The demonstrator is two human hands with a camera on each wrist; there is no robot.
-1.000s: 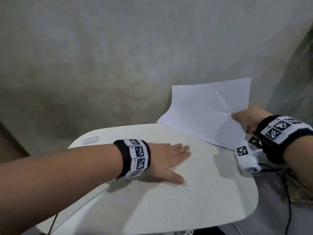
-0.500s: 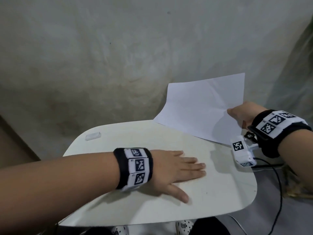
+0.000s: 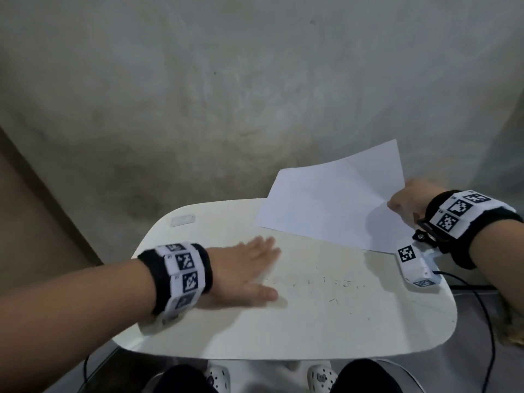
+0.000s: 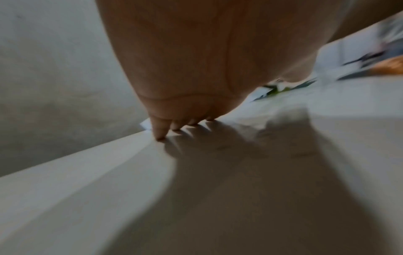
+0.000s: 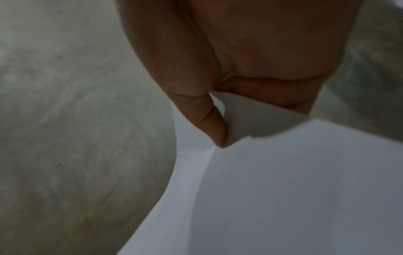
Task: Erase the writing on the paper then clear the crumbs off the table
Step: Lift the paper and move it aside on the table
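The left hand (image 3: 249, 268) lies flat, fingers straight, on the white table (image 3: 283, 330) beside dark eraser crumbs (image 3: 337, 285) (thinly scattered), while the right hand (image 3: 408, 199) pinches the paper (image 3: 326, 202) raised over the table's far right corner.

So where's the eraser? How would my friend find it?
Look at the white table in front of the gray wall. Go to its far left corner, away from the paper and beyond the left hand. The eraser is the small pale block lying there alone, untouched, much thicker than the tiny dark crumbs.
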